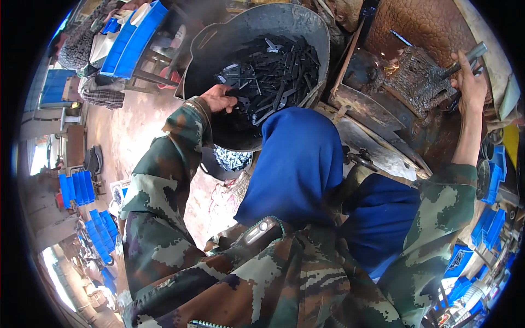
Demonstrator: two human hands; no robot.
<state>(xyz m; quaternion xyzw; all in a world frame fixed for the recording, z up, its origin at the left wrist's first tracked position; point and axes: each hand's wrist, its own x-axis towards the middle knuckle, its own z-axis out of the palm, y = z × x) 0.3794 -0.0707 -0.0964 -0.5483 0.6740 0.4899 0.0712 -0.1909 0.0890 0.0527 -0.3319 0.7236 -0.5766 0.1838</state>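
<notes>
My left hand reaches over the near left part of a large grey tub. Its fingers are closed, and a dark flat metal piece shows at the fingertips. Inside the tub lies a heap of dark, narrow metal pieces, a few with shiny faces. On the right, my right hand is wrapped round a metal lever handle beside an oily, grimy machine block. The palm side of that grip is hidden.
Under the tub's near edge stands a smaller container of shiny metal parts. Blue cloth covers my knees. A rusty metal guard separates tub and machine. Blue bins stand at the far left, with more blue bins at the right.
</notes>
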